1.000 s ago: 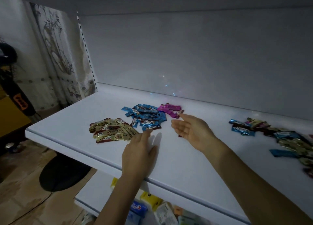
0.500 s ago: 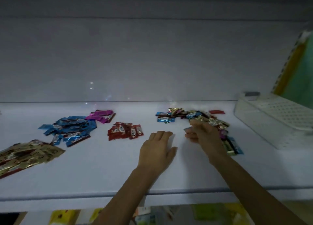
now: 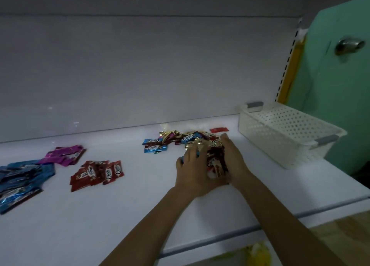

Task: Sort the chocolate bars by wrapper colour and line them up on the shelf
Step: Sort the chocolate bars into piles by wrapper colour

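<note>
Three colour groups are already separated on the shelf: blue bars, purple bars and red bars, though not lined up. The mixed pile is not yet sorted; it is pressed between the left hand and the right hand, fingers nearly straight.

Single head-worn wide-angle view. Placed in front of the white shelf, above its surface, aimed forward and down toward the rear panel. Close range: forearms entering from the bottom edge, left hand and right hand just right of frame centre. Framing offset to the shelf's right end, with white basket and green door at the right border.
</note>
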